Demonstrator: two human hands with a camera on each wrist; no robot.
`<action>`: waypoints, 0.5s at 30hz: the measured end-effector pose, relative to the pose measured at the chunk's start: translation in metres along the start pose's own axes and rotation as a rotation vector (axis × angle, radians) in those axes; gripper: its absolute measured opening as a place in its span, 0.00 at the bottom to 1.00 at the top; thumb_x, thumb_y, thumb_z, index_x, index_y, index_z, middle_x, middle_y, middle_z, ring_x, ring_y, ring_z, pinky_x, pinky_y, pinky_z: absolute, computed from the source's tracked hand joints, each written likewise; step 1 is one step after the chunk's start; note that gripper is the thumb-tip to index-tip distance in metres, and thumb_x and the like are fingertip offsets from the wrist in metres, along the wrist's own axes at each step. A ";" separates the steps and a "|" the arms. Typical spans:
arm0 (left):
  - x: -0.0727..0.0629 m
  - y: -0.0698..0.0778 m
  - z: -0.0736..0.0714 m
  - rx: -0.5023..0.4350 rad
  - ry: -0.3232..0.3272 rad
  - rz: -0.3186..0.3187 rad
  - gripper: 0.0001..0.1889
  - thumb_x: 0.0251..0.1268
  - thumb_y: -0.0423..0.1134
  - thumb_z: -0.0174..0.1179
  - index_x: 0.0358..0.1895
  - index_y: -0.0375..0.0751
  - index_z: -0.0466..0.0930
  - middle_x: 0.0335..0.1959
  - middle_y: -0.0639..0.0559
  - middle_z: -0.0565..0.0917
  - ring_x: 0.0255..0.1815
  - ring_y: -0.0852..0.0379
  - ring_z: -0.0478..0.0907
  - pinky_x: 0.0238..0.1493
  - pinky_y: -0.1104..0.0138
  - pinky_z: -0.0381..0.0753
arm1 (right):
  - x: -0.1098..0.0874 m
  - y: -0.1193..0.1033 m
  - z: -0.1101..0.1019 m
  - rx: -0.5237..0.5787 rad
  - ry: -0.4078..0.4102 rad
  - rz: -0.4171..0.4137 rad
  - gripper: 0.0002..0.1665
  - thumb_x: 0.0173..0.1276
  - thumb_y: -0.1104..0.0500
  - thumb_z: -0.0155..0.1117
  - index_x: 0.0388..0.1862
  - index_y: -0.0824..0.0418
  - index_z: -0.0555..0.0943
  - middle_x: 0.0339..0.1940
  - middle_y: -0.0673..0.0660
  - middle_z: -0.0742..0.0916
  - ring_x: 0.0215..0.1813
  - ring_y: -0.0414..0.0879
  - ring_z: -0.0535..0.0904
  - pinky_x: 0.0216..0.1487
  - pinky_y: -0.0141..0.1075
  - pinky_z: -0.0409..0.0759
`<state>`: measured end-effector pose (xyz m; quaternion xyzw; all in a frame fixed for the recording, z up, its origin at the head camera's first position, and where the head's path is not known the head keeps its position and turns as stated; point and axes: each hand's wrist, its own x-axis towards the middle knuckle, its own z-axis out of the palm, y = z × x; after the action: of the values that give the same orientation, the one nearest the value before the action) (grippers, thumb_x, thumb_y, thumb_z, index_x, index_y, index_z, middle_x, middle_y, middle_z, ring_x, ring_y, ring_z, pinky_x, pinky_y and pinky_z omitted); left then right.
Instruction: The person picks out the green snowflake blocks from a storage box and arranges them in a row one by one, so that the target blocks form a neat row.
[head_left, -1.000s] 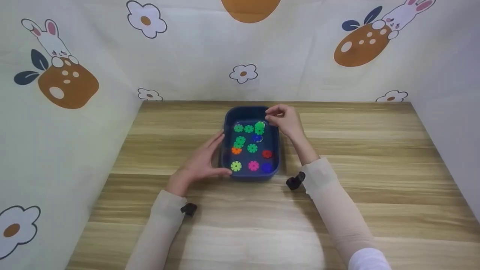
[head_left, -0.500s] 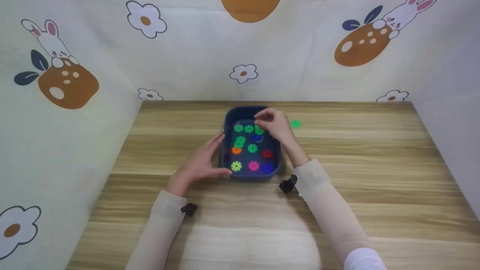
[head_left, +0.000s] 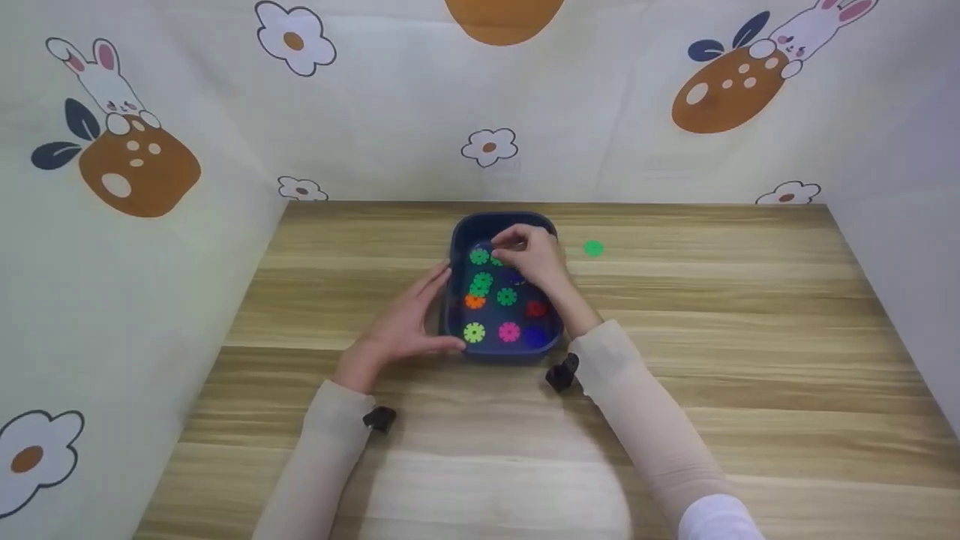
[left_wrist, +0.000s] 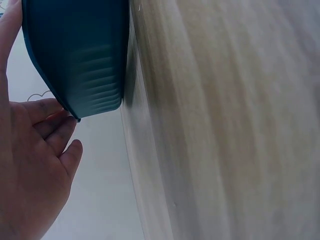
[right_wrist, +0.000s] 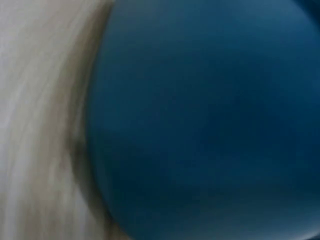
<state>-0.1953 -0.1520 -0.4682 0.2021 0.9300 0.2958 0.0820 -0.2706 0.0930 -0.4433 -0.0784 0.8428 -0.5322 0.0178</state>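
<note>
A dark blue plastic bin stands on the table, with flat notched plastic discs lying apart or overlapping on its floor. Among them are a yellow-green disc, a pink disc, an orange disc and several green ones. My left hand touches the bin's left side, fingers along the wall and thumb at the near corner. In the left wrist view its fingertips meet the rim. Over the far half of the bin hangs my right hand, thumb and forefinger slightly apart above the green discs, some of which it covers.
One green disc lies on the wooden table right of the bin. A patterned cloth backdrop rises behind and at both sides. The bin's outer wall fills most of the right wrist view.
My right hand has moved left from the bin's right rim to above the discs inside. The green disc on the table has come into sight. My left hand stays put.
</note>
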 end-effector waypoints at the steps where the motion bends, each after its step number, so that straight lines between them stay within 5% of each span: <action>1: 0.000 0.000 0.000 0.002 0.000 0.006 0.62 0.45 0.68 0.72 0.81 0.56 0.45 0.84 0.58 0.45 0.83 0.49 0.50 0.78 0.46 0.58 | 0.000 0.001 0.001 -0.006 -0.003 0.007 0.10 0.64 0.62 0.71 0.44 0.63 0.87 0.44 0.61 0.90 0.40 0.46 0.86 0.41 0.32 0.85; 15: 0.000 -0.002 0.000 -0.036 -0.007 0.027 0.62 0.45 0.66 0.73 0.81 0.54 0.46 0.84 0.56 0.45 0.83 0.49 0.50 0.79 0.47 0.57 | 0.004 0.010 0.013 -0.038 -0.050 0.055 0.10 0.65 0.60 0.70 0.45 0.60 0.87 0.47 0.58 0.90 0.44 0.48 0.86 0.48 0.39 0.86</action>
<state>-0.1960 -0.1533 -0.4689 0.2143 0.9214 0.3128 0.0850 -0.2738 0.0850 -0.4583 -0.0689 0.8539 -0.5132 0.0519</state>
